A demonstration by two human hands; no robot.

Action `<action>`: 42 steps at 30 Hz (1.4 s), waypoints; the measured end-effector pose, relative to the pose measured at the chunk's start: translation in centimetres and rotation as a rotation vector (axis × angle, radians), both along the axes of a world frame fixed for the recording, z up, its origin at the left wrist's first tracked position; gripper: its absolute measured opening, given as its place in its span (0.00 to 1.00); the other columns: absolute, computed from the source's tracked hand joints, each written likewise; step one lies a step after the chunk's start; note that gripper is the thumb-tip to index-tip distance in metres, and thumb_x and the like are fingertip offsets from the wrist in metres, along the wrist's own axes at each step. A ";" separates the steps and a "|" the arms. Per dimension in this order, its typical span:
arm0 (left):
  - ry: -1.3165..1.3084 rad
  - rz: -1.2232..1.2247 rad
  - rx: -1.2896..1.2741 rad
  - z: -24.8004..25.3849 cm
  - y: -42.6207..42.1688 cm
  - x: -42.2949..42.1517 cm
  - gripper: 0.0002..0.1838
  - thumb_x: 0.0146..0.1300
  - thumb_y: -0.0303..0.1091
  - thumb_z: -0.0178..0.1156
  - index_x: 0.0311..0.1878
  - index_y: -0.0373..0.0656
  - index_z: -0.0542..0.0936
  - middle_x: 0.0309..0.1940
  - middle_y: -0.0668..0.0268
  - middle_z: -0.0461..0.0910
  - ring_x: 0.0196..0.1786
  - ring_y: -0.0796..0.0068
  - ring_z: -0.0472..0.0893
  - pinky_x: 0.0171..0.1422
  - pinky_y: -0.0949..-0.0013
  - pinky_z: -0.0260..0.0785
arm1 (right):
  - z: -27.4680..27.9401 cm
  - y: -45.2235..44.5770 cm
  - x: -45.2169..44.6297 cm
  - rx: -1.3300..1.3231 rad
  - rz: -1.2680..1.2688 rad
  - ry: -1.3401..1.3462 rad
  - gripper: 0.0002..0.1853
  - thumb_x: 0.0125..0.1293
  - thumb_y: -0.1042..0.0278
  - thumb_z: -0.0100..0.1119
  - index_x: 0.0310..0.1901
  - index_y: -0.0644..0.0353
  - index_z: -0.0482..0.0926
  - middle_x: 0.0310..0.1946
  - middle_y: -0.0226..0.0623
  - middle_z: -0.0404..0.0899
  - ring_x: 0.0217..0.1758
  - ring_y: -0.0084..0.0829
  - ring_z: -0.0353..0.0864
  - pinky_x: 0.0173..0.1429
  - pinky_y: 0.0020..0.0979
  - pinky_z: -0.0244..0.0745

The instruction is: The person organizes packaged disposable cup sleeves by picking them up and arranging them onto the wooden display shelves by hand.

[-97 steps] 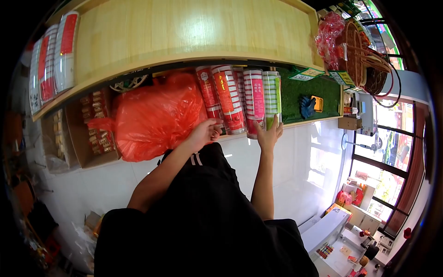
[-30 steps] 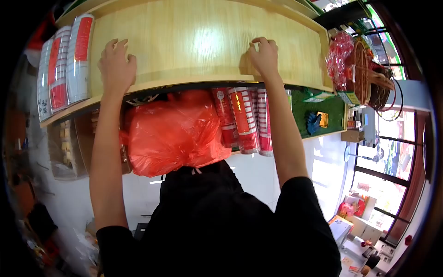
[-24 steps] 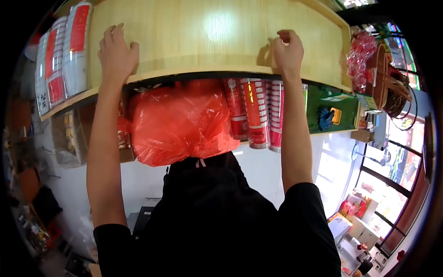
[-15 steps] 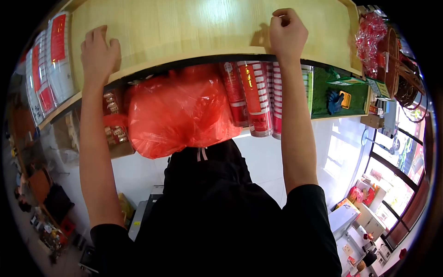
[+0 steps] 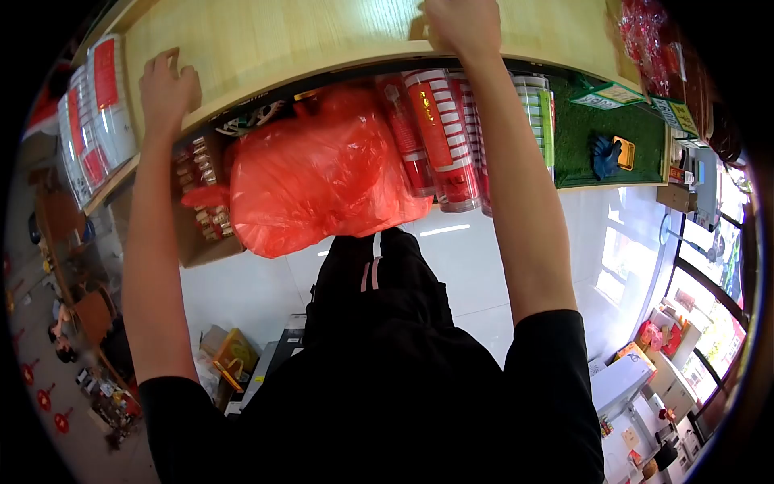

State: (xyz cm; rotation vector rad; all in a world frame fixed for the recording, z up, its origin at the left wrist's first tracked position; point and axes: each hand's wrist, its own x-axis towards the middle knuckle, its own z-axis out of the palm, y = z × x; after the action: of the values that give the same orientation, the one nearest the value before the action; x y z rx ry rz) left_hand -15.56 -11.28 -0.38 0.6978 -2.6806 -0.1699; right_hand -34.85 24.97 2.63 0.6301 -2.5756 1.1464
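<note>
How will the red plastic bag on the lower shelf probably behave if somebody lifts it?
The red plastic bag would likely sag and change shape, since its thin film is wrinkled and creased. It may feel somewhat slippery, judging by the shiny highlights. Its weight is hard to guess, because the film hides the contents.

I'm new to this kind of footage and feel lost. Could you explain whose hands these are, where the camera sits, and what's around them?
There's no machine here, just a person's two bare hands. Every picture comes from one camera worn on their head, so the black clothing is their own. The left hand is at the wooden shelf, near white-and-red tubes; it seems to hold nothing. The right hand is farther along that shelf; its fingers run out of view, so I can't tell whether it holds anything. Lower down are a red plastic bag, red-labelled tubes and green matting.
</note>
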 end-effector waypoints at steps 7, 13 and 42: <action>0.004 -0.135 0.001 1.9 -1.6 0.9 0.25 0.57 0.39 0.58 0.59 0.43 0.76 0.61 0.54 0.72 0.63 0.51 0.71 0.67 0.53 0.64 | 2.1 0.3 0.8 -0.088 0.029 -0.275 0.07 0.60 0.67 0.54 0.33 0.59 0.80 0.23 0.54 0.80 0.32 0.53 0.82 0.39 0.47 0.78; 0.192 0.198 -0.427 6.4 -10.2 4.2 0.35 0.55 0.52 0.60 0.63 0.41 0.73 0.60 0.46 0.73 0.63 0.46 0.72 0.70 0.52 0.60 | -0.2 0.4 -0.1 0.039 0.025 -0.017 0.08 0.60 0.66 0.53 0.34 0.58 0.80 0.26 0.53 0.82 0.32 0.53 0.82 0.42 0.50 0.79; 0.450 -0.167 0.386 2.3 21.3 -14.0 0.40 0.60 0.41 0.63 0.73 0.42 0.58 0.65 0.37 0.63 0.66 0.38 0.64 0.72 0.51 0.58 | 0.7 1.2 0.3 0.140 0.316 0.003 0.21 0.69 0.51 0.44 0.36 0.61 0.79 0.32 0.57 0.82 0.38 0.55 0.82 0.49 0.51 0.75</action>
State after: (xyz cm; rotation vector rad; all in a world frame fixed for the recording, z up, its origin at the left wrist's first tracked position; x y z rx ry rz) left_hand -29.51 10.01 1.97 0.4672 -2.2830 -0.8029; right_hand -34.51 26.14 3.36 1.1023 -2.6352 1.0533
